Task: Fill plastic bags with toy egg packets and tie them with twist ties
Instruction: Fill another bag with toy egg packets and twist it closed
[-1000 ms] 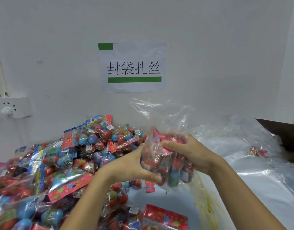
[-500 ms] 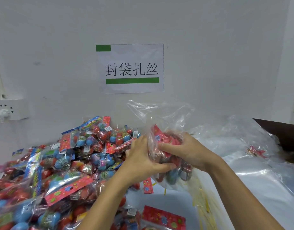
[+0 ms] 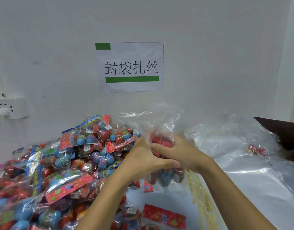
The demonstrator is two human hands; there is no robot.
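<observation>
Wall sign reads "封袋扎丝"; both hands grip the filled bag.

Both bare forearms are raised from the lower edge and brought together at centre. The left hand is curled, its thumb laid across to the right. The right hand is closed alongside, its fingers pointed left, touching the left hand.
</observation>
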